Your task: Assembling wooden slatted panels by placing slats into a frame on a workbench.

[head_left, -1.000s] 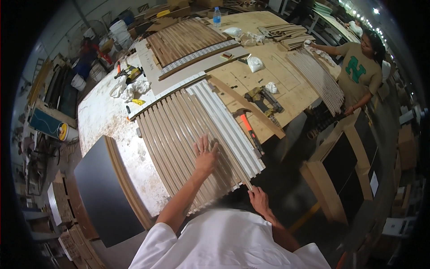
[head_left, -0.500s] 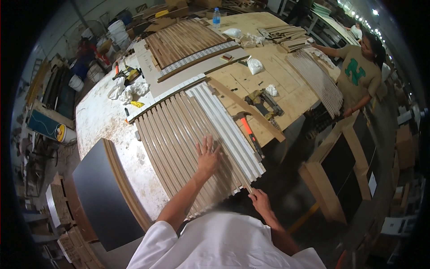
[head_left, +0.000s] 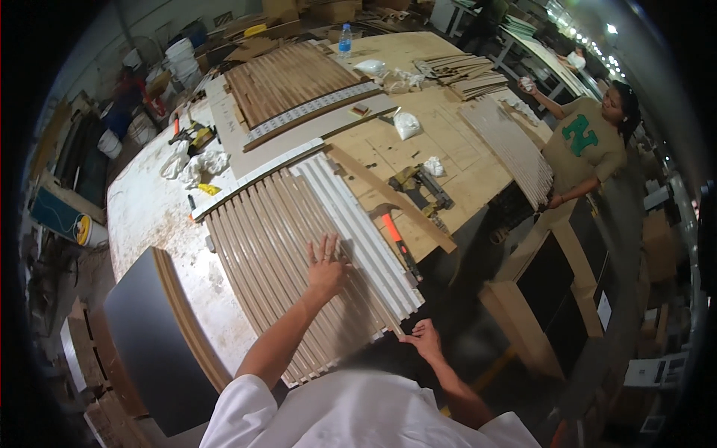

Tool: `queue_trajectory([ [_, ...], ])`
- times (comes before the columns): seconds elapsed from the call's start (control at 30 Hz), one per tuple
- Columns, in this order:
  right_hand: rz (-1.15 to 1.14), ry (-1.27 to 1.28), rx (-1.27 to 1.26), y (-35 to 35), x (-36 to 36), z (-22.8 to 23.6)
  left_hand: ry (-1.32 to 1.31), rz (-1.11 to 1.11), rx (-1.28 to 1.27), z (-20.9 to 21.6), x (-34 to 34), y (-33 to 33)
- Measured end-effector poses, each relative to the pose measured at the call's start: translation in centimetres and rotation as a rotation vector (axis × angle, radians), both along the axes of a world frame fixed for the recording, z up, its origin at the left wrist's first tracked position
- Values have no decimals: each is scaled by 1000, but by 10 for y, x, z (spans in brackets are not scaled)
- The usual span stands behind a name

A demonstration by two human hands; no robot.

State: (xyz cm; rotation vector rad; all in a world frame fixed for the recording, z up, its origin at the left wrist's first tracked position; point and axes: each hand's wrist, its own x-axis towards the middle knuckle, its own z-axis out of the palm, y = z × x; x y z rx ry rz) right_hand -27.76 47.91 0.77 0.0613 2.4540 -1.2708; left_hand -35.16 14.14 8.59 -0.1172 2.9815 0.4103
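Note:
A panel of brown wooden slats [head_left: 258, 246] lies on the table in front of me, with several white slats [head_left: 358, 228] along its right side. My left hand [head_left: 326, 270] rests flat on the brown slats, fingers spread. At the panel's near right corner, my right hand [head_left: 426, 341] has its thumb against the end of a slat. Its other fingers are curled and apart from the thumb, not around the slat. A white-topped strip [head_left: 261, 178] runs along the panel's far end. To the right lie a claw hammer [head_left: 396, 239] with an orange handle and a wooden board [head_left: 392, 198].
Beyond the board sits a nail gun [head_left: 422, 187]. A second slatted panel [head_left: 287, 82] lies farther back. A dark board [head_left: 160, 343] stands at the left, and a wooden frame [head_left: 515, 321] at the right. A co-worker [head_left: 590, 142] holds a slatted panel [head_left: 511, 149] across the table.
The slat end that stuck out at the near right corner has slid in toward the panel. My right hand has loosened from its pinch to a thumb push. My left hand stays flat.

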Motion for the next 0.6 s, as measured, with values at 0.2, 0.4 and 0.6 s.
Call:
queue_trajectory([
  [0.2, -145, 27, 133, -53, -9, 2, -29, -1, -95, -7, -24, -29],
  [0.4, -323, -134, 2, -51, -13, -13, 26, -40, -58, -7, -43, -22],
  [0.6, -244, -453, -274, -60, -17, 21, 187, 113, -104, -42, -3, -17],
])
